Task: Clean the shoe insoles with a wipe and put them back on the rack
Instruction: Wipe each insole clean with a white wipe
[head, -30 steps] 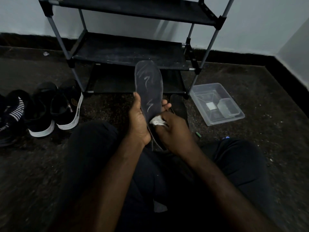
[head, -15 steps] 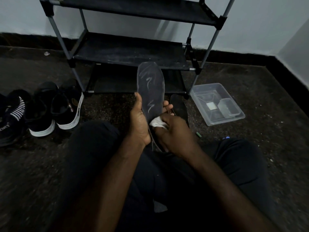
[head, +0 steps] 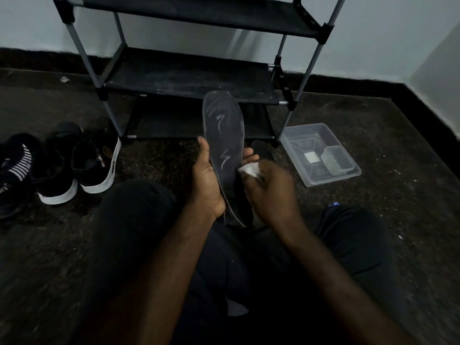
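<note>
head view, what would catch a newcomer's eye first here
The grey insole, smeared with pale streaks, stands upright at centre. The left hand grips it, while the right hand holds a white wipe at its right edge. Behind it stands a black shoe rack, with black white-soled sneakers to the left and a clear plastic container to the right.

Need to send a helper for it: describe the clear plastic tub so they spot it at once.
Start at the black shoe rack against the wall. Beside its front right leg, on the dark floor, sits the clear plastic tub. It is the only see-through thing there, with a smaller clear box inside; the shoes stand on the rack's left.
</note>
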